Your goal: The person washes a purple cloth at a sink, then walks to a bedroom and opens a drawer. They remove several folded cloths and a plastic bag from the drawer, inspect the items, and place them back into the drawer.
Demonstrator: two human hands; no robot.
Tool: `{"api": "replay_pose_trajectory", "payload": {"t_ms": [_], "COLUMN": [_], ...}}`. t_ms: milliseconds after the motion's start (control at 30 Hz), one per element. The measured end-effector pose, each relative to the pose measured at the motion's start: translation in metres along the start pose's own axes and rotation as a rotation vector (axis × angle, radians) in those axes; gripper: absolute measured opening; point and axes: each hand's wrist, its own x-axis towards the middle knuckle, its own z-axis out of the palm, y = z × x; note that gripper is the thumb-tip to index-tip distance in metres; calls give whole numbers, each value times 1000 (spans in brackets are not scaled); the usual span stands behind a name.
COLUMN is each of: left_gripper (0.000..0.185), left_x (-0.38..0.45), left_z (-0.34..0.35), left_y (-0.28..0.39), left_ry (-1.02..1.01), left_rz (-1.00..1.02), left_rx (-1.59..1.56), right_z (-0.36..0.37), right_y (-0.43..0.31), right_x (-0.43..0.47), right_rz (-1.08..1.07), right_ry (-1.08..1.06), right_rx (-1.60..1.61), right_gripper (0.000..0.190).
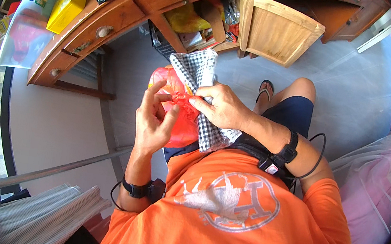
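On my lap rests a red plastic bag (182, 129), gathered at its middle. My right hand (220, 105) pinches the bag's gathered part between thumb and forefinger. Beside the gather, my left hand (155, 118) has its thumb and fingers spread, with the fingertips close to the red plastic; whether they touch it I cannot tell. A black-and-white checked cloth item (198, 65) in clear plastic wrap runs beneath my right hand, its lower end lying near my waist. Part of it is hidden by that hand.
Ahead stands a wooden desk (143, 0) with an open cabinet door (279, 30). Scissors (231, 36) and a yellow bag (186, 18) lie in the cabinet. A yellow box (69, 2) stands on the desktop. Sheer pink-white fabric (376, 156) hangs at right; striped fabric (41, 212) lies at lower left.
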Motion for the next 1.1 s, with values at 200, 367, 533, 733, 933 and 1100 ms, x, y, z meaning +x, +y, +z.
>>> {"api": "replay_pose_trajectory", "payload": {"t_ms": [200, 367, 533, 733, 933, 1100], "left_gripper": [32, 21, 27, 10, 16, 13], "left_x": [6, -3, -9, -14, -36, -42], "left_z": [2, -4, -8, -28, -37, -41], "left_y": [1, -7, 1, 4, 10, 27], "left_ry": [12, 105, -83, -40, 256, 199], "left_rz": [83, -203, 99, -54, 26, -77], "left_rx": [329, -78, 215, 85, 193, 3], "right_z": [18, 21, 24, 39, 49, 48], "right_y": [-3, -2, -8, -18, -33, -43], "right_x": [-8, -12, -12, -16, -16, -18], "right_rz": [-145, 34, -116, -252, -250, -298], "right_ry": [31, 18, 113, 73, 3, -61], "right_rx": [-236, -315, -341, -312, -214, -165], "right_gripper": [17, 19, 20, 22, 39, 48]}}
